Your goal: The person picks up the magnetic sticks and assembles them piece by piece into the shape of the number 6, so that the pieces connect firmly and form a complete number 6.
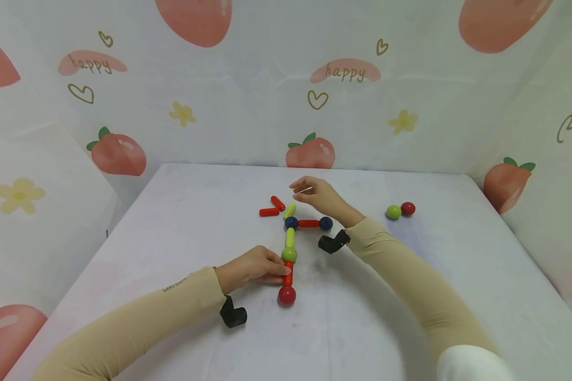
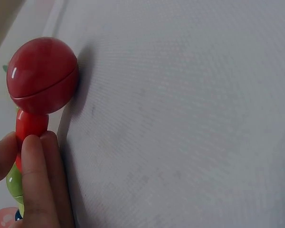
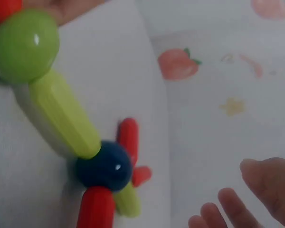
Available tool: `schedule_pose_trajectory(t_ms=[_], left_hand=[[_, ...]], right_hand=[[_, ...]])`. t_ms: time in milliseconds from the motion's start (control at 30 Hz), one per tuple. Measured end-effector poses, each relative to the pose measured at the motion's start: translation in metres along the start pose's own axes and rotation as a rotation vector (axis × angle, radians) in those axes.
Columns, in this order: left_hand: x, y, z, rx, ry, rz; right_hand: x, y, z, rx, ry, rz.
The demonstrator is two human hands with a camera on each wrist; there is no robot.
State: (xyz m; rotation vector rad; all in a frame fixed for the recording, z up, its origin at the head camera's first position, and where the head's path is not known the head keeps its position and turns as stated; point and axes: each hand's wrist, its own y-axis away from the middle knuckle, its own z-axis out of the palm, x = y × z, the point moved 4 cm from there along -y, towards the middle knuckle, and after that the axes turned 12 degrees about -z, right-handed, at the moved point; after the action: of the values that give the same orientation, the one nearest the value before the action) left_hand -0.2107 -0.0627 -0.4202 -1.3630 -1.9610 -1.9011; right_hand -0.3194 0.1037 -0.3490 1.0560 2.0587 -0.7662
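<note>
A chain of toy balls and rods lies on the table. From its near end run a red ball [image 1: 287, 296], a red rod [image 1: 288, 279], a green ball [image 1: 289, 254], a yellow-green rod [image 1: 290, 237] and a blue ball [image 1: 291, 223]. Another red rod [image 1: 309, 224] leads right from there to a second blue ball [image 1: 326, 223]. My left hand [image 1: 257, 266] pinches the near red rod between thumb and fingers, as the left wrist view also shows. Above the far part of the chain, my right hand [image 1: 320, 197] hovers with loosely bent fingers, holding nothing.
Two loose red rods [image 1: 269, 212] lie beyond the chain, left of my right hand. One yellow-green rod [image 1: 290, 210] lies close by the corner blue ball. Farther right sit a green ball [image 1: 393, 211] and a red ball [image 1: 408, 209] side by side. A printed cloth [image 1: 248, 106] hangs behind the table.
</note>
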Motion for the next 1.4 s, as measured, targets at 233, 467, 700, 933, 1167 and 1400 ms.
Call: schedule_pose_trajectory(t_ms=[233,467,700,933,1167,1400], left_hand=[[0.001,0.001,0.0,-0.015,-0.004,0.005],[-0.001,-0.002,-0.001,-0.013,0.0,-0.001],[-0.001,-0.002,-0.001,-0.012,0.002,-0.001],[-0.001,0.0,-0.001,-0.016,-0.011,0.009],[0.0,0.002,-0.001,-0.02,-0.019,0.014],[0.001,0.002,-0.001,-0.027,-0.007,0.019]], right_hand=[[0.021,-0.016,0.01,-0.061,0.011,0.054],[0.034,-0.024,0.017,-0.156,0.013,0.096],[0.043,-0.028,0.022,-0.22,0.043,0.132],[0.051,-0.033,0.025,-0.245,0.05,0.142],[0.053,-0.032,0.028,-0.254,0.001,0.181],[0.051,-0.032,0.03,-0.241,0.026,0.199]])
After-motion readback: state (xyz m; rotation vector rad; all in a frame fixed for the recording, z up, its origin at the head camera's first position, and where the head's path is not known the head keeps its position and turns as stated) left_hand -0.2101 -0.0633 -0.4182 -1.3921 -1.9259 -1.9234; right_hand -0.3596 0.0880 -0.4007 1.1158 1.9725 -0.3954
